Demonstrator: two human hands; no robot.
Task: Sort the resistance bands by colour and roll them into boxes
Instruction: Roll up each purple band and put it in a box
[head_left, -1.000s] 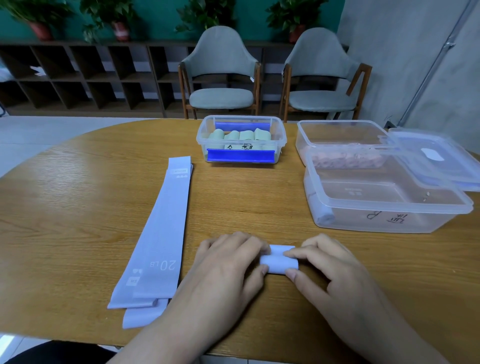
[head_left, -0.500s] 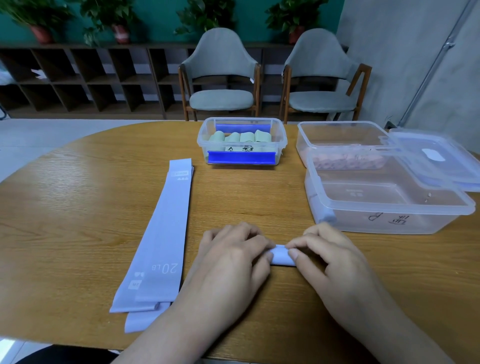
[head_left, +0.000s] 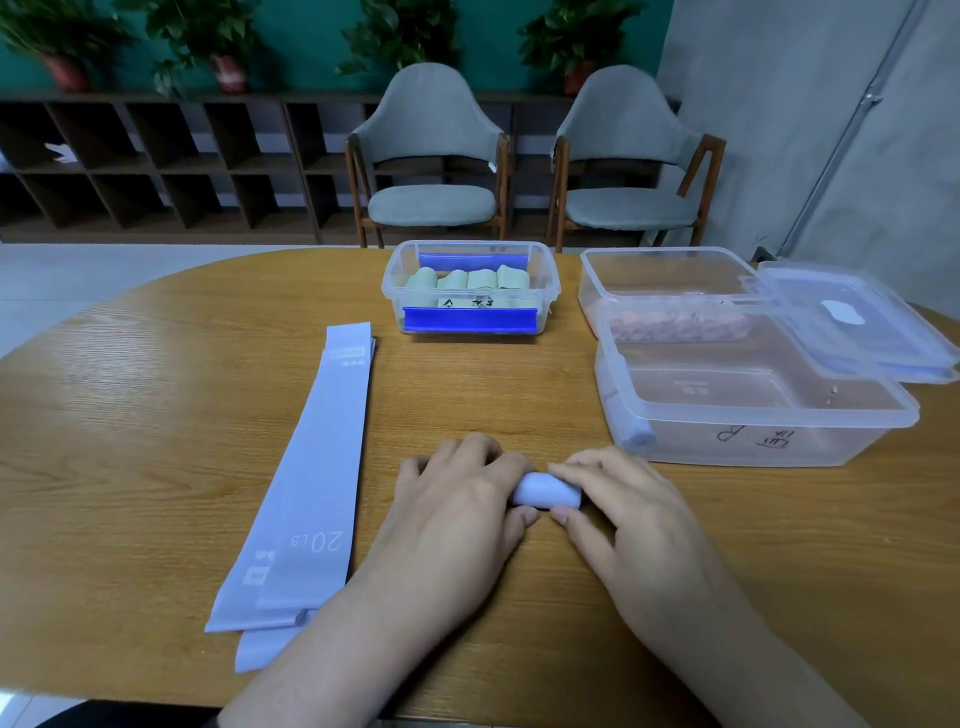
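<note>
Two hands' grip: rolled band (head_left: 545, 491) lengthwise left-right.

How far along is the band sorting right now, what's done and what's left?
Done: green rolls sit in the small box, pink rolls in the far box, and one purple roll in the near box. In hand: both hands, left and right, hold another purple roll. Left: the flat purple bands on the table.

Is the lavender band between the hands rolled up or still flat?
Rolled up. The band is a short, thick cylinder on the table, pinched between the left hand and right hand.
</note>
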